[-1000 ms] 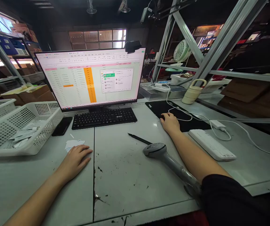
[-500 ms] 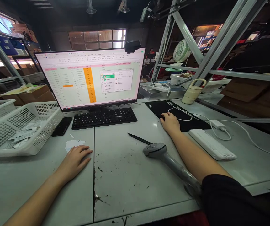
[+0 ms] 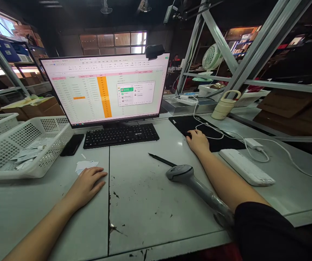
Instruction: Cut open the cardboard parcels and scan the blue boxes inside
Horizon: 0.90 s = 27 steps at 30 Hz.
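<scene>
My left hand lies flat on the grey table with its fingers loosely spread. It holds nothing, and its knuckles are beside some torn white paper scraps. On the black mouse pad, my right hand curves over a dark computer mouse, most of which the fingers hide. A grey handheld barcode scanner lies left of my right forearm, and a black pen sticks out from behind its head. The monitor shows a spreadsheet with a smaller window over it.
A black keyboard and a dark phone lie before the monitor. White perforated baskets stand at left, one with paper slips inside. At right are a white power bank, looping white cables, a cream bottle and metal shelf posts.
The view has shifted very slightly. Both hands stay in the same places, the left on the table and the right on the mouse.
</scene>
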Tool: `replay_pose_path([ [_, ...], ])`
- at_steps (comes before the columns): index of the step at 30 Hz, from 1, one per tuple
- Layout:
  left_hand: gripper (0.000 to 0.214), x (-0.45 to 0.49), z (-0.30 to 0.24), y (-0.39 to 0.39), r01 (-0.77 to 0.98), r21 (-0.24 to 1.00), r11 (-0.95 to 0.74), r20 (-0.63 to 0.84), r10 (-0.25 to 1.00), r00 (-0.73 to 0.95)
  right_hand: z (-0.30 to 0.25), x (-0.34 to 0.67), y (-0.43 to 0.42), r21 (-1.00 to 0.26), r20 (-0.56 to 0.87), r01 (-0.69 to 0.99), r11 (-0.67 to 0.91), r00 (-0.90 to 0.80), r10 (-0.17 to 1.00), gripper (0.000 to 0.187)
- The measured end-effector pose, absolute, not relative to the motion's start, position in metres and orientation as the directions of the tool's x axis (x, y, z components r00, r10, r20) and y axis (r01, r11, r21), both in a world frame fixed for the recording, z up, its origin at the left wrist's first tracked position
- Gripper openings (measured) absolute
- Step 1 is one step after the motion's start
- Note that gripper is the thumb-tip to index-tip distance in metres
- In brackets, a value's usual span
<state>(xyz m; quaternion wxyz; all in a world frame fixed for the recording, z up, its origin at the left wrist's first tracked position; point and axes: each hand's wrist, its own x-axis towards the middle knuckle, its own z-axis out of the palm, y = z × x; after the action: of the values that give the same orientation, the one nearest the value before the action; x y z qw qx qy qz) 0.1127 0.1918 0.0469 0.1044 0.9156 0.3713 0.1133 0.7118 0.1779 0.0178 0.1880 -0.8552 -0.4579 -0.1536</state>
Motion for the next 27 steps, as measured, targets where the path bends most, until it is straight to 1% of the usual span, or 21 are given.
replay_pose_path([
  [8, 0.04, 0.1117, 0.0452, 0.1927, 0.664, 0.286, -0.691, 0.109, 0.712, 0.693, 0.0178, 0.7106, 0.1779, -0.181, 0.438, 0.841, -0.51, 0.533, 0.724, 0.046],
  [12, 0.039, 0.1113, 0.0429, 0.1931, 0.66, 0.28, -0.697, 0.13, 0.709, 0.693, 0.0184, 0.7088, 0.1765, -0.176, 0.446, 0.844, -0.507, 0.527, 0.723, 0.048],
  [18, 0.04, 0.112, 0.0461, 0.1926, 0.643, 0.271, -0.716, 0.141, 0.69, 0.71, 0.0211, 0.7067, 0.1755, -0.17, 0.426, 0.839, -0.516, 0.535, 0.73, 0.047],
  [22, 0.039, 0.1116, 0.0461, 0.1926, 0.635, 0.259, -0.728, 0.175, 0.682, 0.71, 0.0219, 0.7058, 0.1752, -0.169, 0.424, 0.836, -0.521, 0.539, 0.727, 0.047],
  [27, 0.038, 0.1108, 0.0416, 0.1942, 0.644, 0.254, -0.721, 0.172, 0.689, 0.704, 0.0216, 0.7052, 0.1748, -0.168, 0.434, 0.831, -0.53, 0.545, 0.718, 0.047],
])
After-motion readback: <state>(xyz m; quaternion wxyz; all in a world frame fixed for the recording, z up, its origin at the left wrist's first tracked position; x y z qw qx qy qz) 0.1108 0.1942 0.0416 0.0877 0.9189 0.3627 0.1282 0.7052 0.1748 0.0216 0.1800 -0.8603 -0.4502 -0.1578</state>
